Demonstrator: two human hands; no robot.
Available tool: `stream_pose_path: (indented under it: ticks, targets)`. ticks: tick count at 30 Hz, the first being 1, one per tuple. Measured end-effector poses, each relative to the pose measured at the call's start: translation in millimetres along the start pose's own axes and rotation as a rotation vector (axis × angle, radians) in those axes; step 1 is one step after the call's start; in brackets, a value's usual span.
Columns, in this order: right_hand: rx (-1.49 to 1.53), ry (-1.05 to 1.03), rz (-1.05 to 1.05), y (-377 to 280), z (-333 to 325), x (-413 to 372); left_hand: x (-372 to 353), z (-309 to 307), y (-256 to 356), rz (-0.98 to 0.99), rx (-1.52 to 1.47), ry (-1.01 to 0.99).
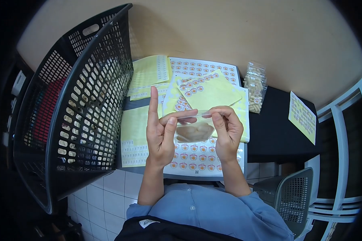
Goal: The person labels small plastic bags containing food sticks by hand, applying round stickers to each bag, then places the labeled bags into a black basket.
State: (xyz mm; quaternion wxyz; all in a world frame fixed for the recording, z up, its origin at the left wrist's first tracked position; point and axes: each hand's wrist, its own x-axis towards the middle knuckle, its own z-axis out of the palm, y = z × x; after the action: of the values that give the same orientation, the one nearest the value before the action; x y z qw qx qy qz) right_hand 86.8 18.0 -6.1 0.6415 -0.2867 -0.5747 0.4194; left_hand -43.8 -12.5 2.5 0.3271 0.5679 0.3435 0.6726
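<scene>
A clear plastic pouch (pixel 194 132) with pale pieces inside is held up between both hands, above printed sticker sheets (pixel 193 158). My left hand (pixel 161 130) pinches the pouch's upper left corner between thumb and a finger, while its index finger points up. At the upper right corner, my right hand (pixel 227 130) has thumb and fingers closed on the same pouch. Behind the hands lie yellow backing sheets (pixel 217 94), some with round orange and pink stickers.
A large dark perforated basket (pixel 90 96) stands at the left, holding bagged items. Filled clear pouches (pixel 255 88) are stacked against the wall. A yellow sticker sheet (pixel 303 118) lies on the black table surface (pixel 275 120) at right. Below it is a grey-green basket (pixel 295 197).
</scene>
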Motion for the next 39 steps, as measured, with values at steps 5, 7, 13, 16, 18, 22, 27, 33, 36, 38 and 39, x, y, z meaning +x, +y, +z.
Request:
stream_pose_path:
  ticks: [5,7,13,16,18,22,27,33,36,38,39]
  targets:
    - [-0.072,-0.048,0.021,4.5,-7.7,-5.7,-8.3,-12.6,-7.7,-0.021,0.028,-0.030]
    - [-0.053,-0.140,0.130,7.6,-11.9,-9.6,-12.1,-16.1,-13.0,-0.016,0.051,-0.046]
    - [0.078,-0.063,0.357,27.6,-14.8,-13.1,-29.6,-13.2,-39.5,-0.334,-0.132,-0.040]
    - [0.114,-0.135,0.380,32.5,-18.0,-5.7,-42.6,-27.1,-60.9,-0.496,0.010,-0.184]
    - [0.139,-0.232,0.369,37.8,-22.5,5.0,-41.2,-30.5,-71.4,-0.507,-0.070,-0.077]
    - [-0.078,-0.147,0.289,77.1,-35.1,42.4,-28.5,-41.8,-81.7,-0.744,-0.586,0.283]
    - [-0.877,-0.272,0.175,137.3,-40.4,81.0,3.7,-37.8,-117.6,-0.858,-1.539,0.195]
    - [-1.060,-0.324,-0.027,166.8,-31.4,99.5,35.0,-24.5,-160.3,-0.926,-1.756,0.158]
    - [-1.085,-0.356,0.004,170.9,-29.4,102.5,40.5,-19.6,-170.4,-0.951,-1.722,0.205]
    - [-1.085,-0.354,0.044,171.9,-29.5,103.4,41.6,-17.8,-173.8,-0.989,-1.705,0.245]
    - [-1.084,-0.353,0.082,172.4,-30.0,103.7,41.0,-17.3,-175.6,-0.991,-1.707,0.248]
